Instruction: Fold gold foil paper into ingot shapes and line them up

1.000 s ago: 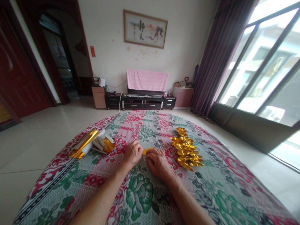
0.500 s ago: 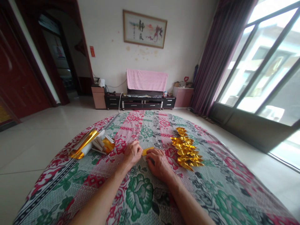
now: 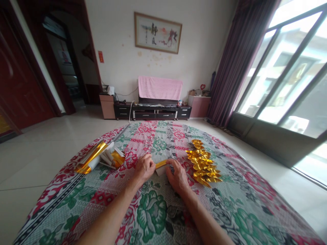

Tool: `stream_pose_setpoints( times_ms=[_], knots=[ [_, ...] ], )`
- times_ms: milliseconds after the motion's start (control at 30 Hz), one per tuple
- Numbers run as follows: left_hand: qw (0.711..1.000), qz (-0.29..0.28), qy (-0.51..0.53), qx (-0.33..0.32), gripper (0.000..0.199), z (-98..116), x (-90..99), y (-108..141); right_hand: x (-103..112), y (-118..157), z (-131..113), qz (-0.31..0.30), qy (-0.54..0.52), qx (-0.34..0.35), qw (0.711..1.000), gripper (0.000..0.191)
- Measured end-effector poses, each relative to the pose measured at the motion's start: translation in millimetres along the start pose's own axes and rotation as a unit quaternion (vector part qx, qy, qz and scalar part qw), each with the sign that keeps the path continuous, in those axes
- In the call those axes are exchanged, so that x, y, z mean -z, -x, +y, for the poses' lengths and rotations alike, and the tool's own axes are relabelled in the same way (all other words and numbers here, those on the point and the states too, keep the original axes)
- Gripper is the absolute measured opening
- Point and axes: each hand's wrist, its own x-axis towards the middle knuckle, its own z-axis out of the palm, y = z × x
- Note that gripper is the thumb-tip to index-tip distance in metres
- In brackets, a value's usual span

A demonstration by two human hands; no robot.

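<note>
Near the middle of the cloth-covered surface (image 3: 153,211), the folded gold paper (image 3: 161,164) lies between the left hand (image 3: 145,167) and the right hand (image 3: 178,177), with a pale flap (image 3: 160,171) showing on its near side. The left grip is narrow, fingers curled and closed on the paper's left end. The right hand has its forefinger at the other end; whether that grip pinches the paper, I cannot tell. Beyond the right hand, shiny gold pieces (image 3: 201,159) with pointed ends stand in a row. Well to the left lie a gold roll (image 3: 98,153) and, just beside it, white and gold pieces (image 3: 117,158). Across the room, 1 pink cloth (image 3: 160,87) hangs above a black cabinet (image 3: 155,113).
</note>
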Motion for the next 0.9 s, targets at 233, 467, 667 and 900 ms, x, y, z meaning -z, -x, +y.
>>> stream_pose_setpoints(
  times_ms=[233,467,667,900],
  knots=[
    [1.000,0.005,-0.011,-0.017,0.014,0,-1.2,0,-3,1,1,-0.027,0.032,0.021,0.999,0.025],
    [0.999,-0.001,0.024,-0.028,0.009,0,1.8,0,-4,1,2,-0.043,0.047,0.043,0.997,0.021],
    [0.992,0.006,0.105,-0.062,0.023,3,11.9,-3,-5,2,2,-0.049,0.056,0.050,0.996,0.021],
    [0.972,-0.069,0.178,-0.139,0.038,2,18.9,-2,-4,2,1,-0.051,0.061,0.050,0.996,0.021]
  ],
)
